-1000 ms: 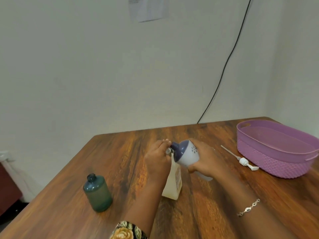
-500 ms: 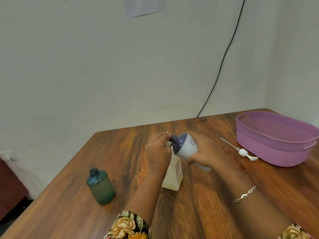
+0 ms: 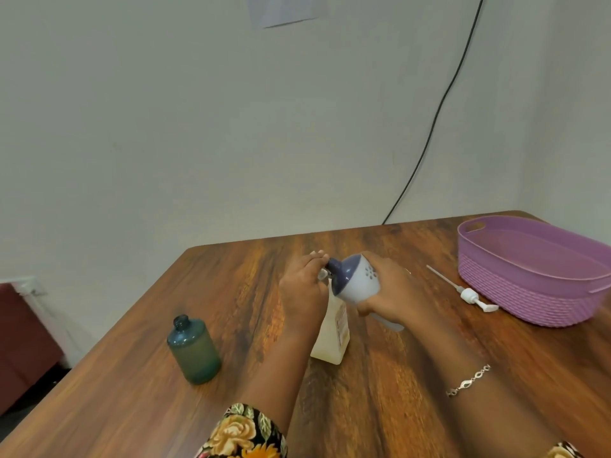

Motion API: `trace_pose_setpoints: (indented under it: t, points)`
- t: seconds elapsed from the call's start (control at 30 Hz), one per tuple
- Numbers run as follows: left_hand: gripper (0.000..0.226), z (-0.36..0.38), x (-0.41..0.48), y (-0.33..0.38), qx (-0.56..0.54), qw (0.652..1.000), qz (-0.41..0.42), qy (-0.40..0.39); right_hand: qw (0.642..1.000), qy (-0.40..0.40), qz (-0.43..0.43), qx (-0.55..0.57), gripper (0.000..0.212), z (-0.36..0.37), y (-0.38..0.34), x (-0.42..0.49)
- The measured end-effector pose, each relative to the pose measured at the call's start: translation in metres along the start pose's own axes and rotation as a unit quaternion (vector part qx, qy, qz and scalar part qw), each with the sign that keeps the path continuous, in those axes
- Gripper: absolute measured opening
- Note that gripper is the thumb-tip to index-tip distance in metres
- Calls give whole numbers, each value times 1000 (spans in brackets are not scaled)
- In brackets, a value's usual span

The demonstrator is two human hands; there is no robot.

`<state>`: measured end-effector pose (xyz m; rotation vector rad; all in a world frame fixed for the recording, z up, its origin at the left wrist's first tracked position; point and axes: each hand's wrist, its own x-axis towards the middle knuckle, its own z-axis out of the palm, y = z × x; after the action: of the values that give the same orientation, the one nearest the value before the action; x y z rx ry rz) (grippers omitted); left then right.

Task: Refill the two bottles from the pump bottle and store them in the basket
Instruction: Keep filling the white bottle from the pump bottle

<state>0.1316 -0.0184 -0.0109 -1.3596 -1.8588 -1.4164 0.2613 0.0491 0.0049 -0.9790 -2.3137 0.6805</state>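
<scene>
Head view of a wooden bench [image 3: 380, 391] set against a pale wall. The left hand [image 3: 302, 292] is closed over the top of a cream bottle [image 3: 332, 340], fingers curled round its neck. The bottle stands upright on the bench, near the middle, and its mouth is hidden by the fingers. The right hand [image 3: 393, 292] grips the body of a purple-topped bottle [image 3: 358, 282] with fingers and thumb wrapped round it. This bottle is held off the bench and tilted to the left, so that its dark neck lies just beside the left fingertips, above the cream bottle. Whether anything flows between the two cannot be told.

A green bottle [image 3: 193, 350] stands upright and uncapped at the left, well apart from both hands. A white pump head [image 3: 469, 294] with its long dip tube lies flat on the bench to the right of the right hand. It lies just beside the near wall of the purple basket [image 3: 529, 292], which sits at the far right corner with no bottle in it.

A chain bracelet [image 3: 468, 385] circles the right wrist, and a floral sleeve [image 3: 244, 434] covers the left forearm. A black cable [image 3: 439, 110] runs down the wall to the far edge of the bench.
</scene>
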Motion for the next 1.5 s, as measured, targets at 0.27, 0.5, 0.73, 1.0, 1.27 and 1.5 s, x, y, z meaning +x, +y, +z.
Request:
trace_pose_setpoints:
  t: [0.27,0.5,0.73,1.0,1.27,1.5]
  points:
    - [29,-4,10,4,11,999,-35,-7,999,3,-3,34,78,-1,3,1]
    - [24,-2,-1,-2,-3,1000,-9,0,1000,-6,9,-17,87,2,2,3]
    - [28,-9,19,4,33,999,8,-33,1000,3,-9,17,78,-1,0,5]
    - [28,6,-6,-6,13,999,38,32,1000,4,2,-17,79,5,4,9]
    - [30,-2,11,1,21,1000,14,6,1000,-7,-7,7,79,0,3,8]
    - [28,3,0,-13,19,999,43,1,999,-18,-3,-34,82,-1,0,5]
